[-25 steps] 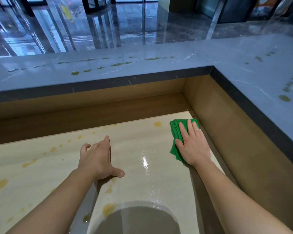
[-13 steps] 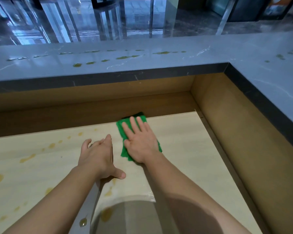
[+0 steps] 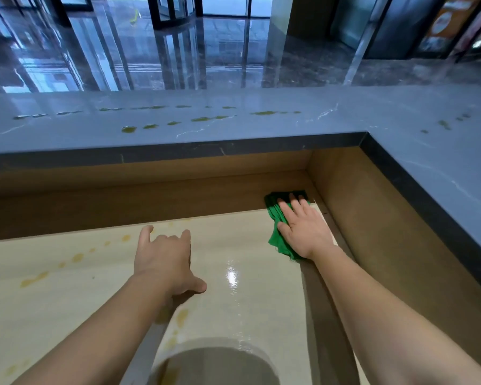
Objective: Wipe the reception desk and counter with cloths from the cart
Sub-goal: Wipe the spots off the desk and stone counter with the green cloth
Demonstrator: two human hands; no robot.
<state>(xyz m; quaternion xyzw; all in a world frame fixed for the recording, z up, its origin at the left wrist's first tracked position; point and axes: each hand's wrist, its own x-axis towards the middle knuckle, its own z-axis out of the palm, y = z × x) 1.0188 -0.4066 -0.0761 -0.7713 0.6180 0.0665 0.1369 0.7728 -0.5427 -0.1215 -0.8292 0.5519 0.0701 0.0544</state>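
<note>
Cloth (image 3: pixel 275 211), green and bunched, lies in the far right corner of the lower worktop (image 3: pixel 67 301), where the pale surface meets the brown back panel (image 3: pixel 122 201) and the brown side panel (image 3: pixel 378 223). We note the right hand (image 3: pixel 303 232) lying flat on top of it, palm down, fingers straight and together, pressing rather than gripping; the fingertips reach the back edge, and green shows past them and beside the heel of the hand. The left hand (image 3: pixel 164 257) rests palm down on the same worktop, well to the left of the cloth and apart from it, thumb spread toward the right, holding nothing; the middle fingers look slightly bent. Yellow-brown spots (image 3: pixel 35 279) trail across the left part of the lower worktop, and a few more sit near the left wrist. A wet glare (image 3: pixel 232 273) shows between the two forearms. A round grey cutout (image 3: pixel 214 365) sits at the near edge. The grey stone upper worktop (image 3: pixel 261 140) wraps round the back and right side, carrying rows of greenish-yellow smears (image 3: pixel 128 129).
</note>
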